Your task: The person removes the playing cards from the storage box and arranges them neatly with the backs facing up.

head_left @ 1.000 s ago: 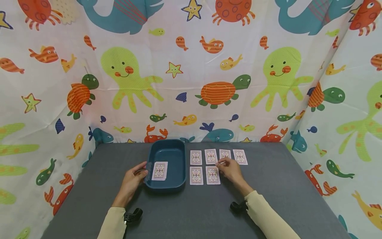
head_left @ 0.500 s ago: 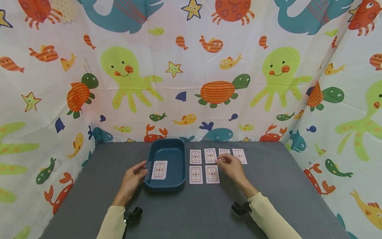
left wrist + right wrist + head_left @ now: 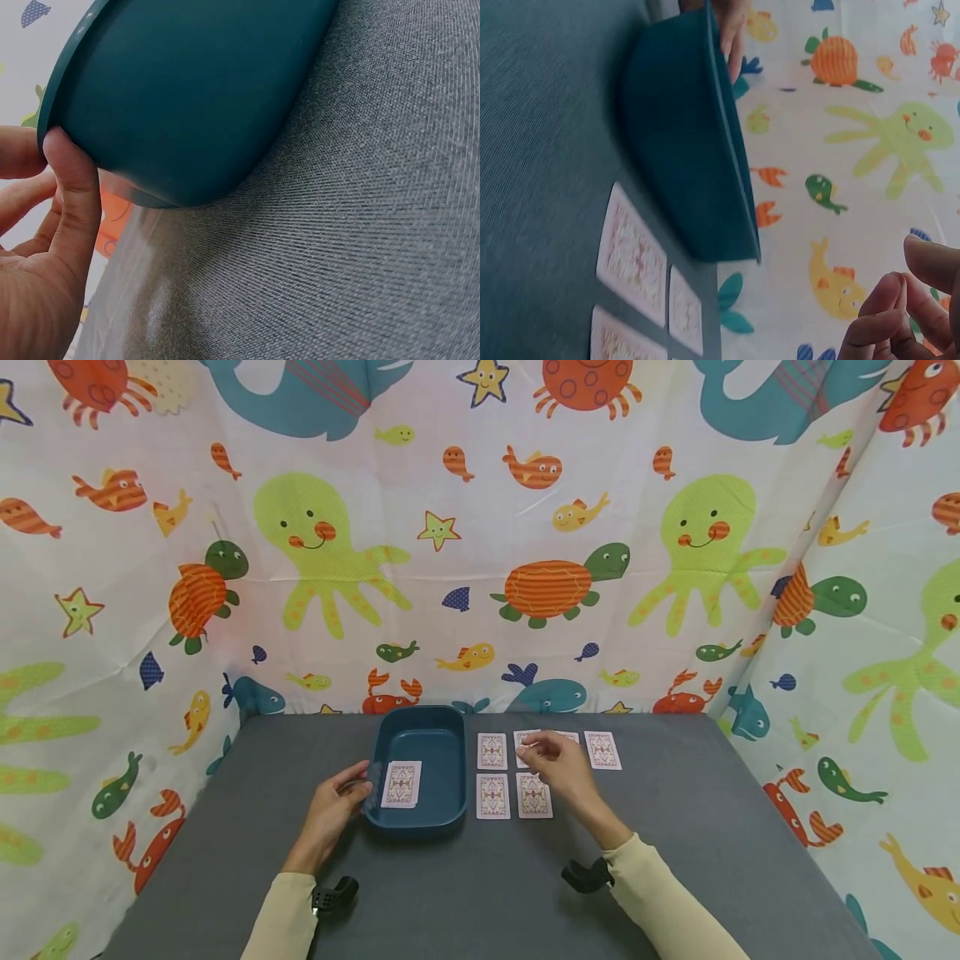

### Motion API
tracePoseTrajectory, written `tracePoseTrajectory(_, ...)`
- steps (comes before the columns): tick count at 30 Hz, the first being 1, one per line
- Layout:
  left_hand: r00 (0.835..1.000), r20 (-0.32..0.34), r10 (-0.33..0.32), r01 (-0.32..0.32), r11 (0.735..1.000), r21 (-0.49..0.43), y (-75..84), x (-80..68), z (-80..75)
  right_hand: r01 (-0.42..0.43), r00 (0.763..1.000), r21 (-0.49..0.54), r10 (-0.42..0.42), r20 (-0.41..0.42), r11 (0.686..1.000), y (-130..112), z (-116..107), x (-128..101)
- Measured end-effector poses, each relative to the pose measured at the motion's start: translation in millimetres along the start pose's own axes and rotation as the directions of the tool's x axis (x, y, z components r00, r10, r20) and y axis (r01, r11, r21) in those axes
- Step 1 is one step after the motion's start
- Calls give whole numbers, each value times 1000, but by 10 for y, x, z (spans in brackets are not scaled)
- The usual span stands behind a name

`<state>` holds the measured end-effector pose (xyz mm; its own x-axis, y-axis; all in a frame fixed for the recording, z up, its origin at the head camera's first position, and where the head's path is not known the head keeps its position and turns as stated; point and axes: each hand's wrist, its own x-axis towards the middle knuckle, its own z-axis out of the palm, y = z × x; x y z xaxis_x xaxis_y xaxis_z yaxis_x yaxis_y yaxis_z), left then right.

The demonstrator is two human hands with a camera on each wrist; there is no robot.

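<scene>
Cards face down on grey table (image 3: 675, 827) – two rows just right of a teal tray (image 3: 420, 739). Back row: one card (image 3: 492, 751) nearest the tray, then two partly hidden under the right hand (image 3: 558, 768), then a far-right card (image 3: 602, 750). Front row: two cards side by side (image 3: 492, 796) and (image 3: 534, 797), the second partly under the right wrist.

Right hand hovers over the back row's middle, fingers curled, tips pinched together at the edge of a card (image 3: 527, 742) – whether the card is actually lifted or only touched, cannot tell. Right wrist view shows only curled fingertips (image 3: 889, 315) against the backdrop, no card visible between them.

Left hand (image 3: 333, 814) sits at the tray's near-left corner, thumb and fingers touching the rim; left wrist view shows the thumb (image 3: 71, 202) pressed on the tray wall (image 3: 187, 97), other fingers loosely bent behind. Tray flat on the table, one card (image 3: 402, 784) lying face down inside, near its left-front part.

Sea-animal print curtain (image 3: 480, 527) behind and on both sides of the table.
</scene>
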<state>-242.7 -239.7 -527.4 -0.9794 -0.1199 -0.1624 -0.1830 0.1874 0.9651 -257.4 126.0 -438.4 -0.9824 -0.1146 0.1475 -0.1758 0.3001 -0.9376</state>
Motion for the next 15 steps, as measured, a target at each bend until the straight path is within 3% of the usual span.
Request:
tracePoseTrajectory(3,1000,-4,6,-6,1000,-1,6,-7,0,10,1000,14,-10,17,1000,-87,65,-11)
tracePoseTrajectory(9,1000,2,9,-9,1000,0,7,-13,-5,11,1000,41,-11,19,999,64,273,58)
tracePoseTrajectory(15,1000,-7,14,-14,1000,-10,-9,3,-3,29,998,81,-33,54,996,67,499,48)
